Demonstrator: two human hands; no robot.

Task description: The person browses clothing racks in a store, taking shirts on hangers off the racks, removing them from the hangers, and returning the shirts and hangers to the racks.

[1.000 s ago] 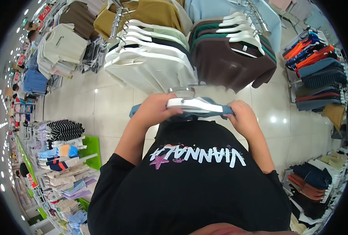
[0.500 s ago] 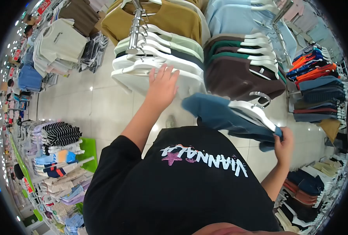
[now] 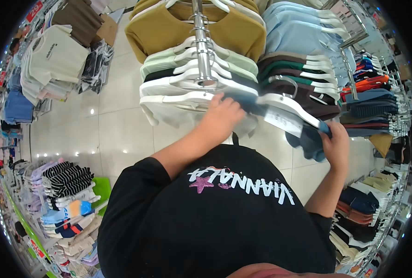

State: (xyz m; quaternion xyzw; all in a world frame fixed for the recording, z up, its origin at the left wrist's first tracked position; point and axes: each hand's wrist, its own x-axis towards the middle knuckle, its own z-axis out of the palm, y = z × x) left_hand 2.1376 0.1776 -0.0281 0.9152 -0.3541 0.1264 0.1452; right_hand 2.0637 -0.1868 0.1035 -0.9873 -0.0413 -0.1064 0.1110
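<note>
A dark blue shirt (image 3: 308, 141) on a white hanger (image 3: 291, 108) is raised in front of me, its metal hook upward and a white paper tag (image 3: 283, 122) on it. My right hand (image 3: 336, 142) is closed on the shirt's right shoulder at the hanger's end. My left hand (image 3: 224, 115), fingers curled, is at the blurred left shoulder of the blue shirt and the end of the front white hanger on the rail; what its fingers hold is unclear. White shirts (image 3: 176, 107) hang under a chrome rail (image 3: 203, 51).
Mustard shirts (image 3: 169, 30) hang farther back on this rail. Alongside are brown and green shirts (image 3: 317, 97) and light blue shirts (image 3: 294, 37). More racks stand at both sides, including striped clothes (image 3: 67, 178) at lower left. Tiled floor (image 3: 122, 134) shows between them.
The blue shirt has risen and moved toward the rail in my right hand, and its tag now shows. My left hand has shifted right along the front hanger, fingers more curled. The view has shifted.
</note>
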